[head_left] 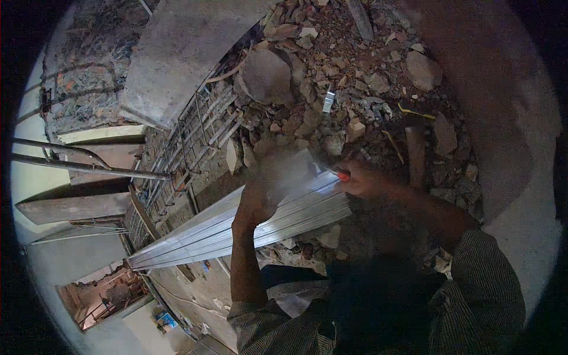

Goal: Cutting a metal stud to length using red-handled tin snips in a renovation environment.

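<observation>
Right hand [364, 180] grips red-handled tool [343, 176]; left hand [259, 201] on ribbed metal [302, 222].

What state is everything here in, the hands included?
Left hand: on the sheet, fingers blurred.
Right hand: closed around the tool.
Sheet: ridged lengthwise, long, shiny.
Tool: held; open or shut, unclear.
Scrap: shiny, lying on the rubble.
Yellow strip: bent, lying loose.
Rubble: broken, in mixed sizes.

Light shines bright white off the long, ribbed silver metal strips [305, 219]. Around them, the rough brown stone rubble [337, 56] looks dim. A grey haze [289, 171] blurs their upper end. Far from them, straight lines bend and the round edge goes black.
</observation>
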The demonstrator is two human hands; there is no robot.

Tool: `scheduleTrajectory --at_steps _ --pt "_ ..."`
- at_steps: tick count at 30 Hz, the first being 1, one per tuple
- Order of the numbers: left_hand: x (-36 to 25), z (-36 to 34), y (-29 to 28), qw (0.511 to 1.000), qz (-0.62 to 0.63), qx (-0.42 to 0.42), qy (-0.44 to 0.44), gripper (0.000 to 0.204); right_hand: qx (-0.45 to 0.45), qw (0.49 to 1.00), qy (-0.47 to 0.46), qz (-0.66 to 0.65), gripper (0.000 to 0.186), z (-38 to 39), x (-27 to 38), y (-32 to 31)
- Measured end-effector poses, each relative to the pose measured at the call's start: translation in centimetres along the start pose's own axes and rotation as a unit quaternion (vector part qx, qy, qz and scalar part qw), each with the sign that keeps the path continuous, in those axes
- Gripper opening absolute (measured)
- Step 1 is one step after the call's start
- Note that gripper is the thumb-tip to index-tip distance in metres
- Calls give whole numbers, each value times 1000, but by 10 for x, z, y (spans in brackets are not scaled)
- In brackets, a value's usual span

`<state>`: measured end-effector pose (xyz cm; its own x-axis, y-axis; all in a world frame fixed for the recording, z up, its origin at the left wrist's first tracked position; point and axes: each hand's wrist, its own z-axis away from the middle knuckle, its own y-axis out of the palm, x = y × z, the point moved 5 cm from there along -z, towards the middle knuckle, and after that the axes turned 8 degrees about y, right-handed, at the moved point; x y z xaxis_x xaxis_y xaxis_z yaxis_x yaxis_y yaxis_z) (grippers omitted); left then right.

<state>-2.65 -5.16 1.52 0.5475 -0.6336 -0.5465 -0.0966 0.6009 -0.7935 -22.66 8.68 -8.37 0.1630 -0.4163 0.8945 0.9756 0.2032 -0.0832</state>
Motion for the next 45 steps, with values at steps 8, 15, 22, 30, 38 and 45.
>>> scheduleTrajectory --at_steps 8,15,22,30,38,45 --pt "-27 0 -6 985 -124 5 -121 66 16 995 69 68 54 19 17 -2" --pt "-33 7 -17 988 -140 -59 6 50 -68 994 -30 77 34 11 32 8" --pt "-42 9 -15 968 -211 -133 39 44 -289 921 -120 233 31 27 47 15" --pt "-49 1 -9 972 -216 -87 28 81 -113 989 68 70 38 13 28 16" --pt "-39 -4 -3 932 -301 -194 46 67 -51 984 72 152 38 22 45 13" --pt "-38 -4 -1 949 -276 -148 29 49 -96 976 147 128 32 10 6 32"
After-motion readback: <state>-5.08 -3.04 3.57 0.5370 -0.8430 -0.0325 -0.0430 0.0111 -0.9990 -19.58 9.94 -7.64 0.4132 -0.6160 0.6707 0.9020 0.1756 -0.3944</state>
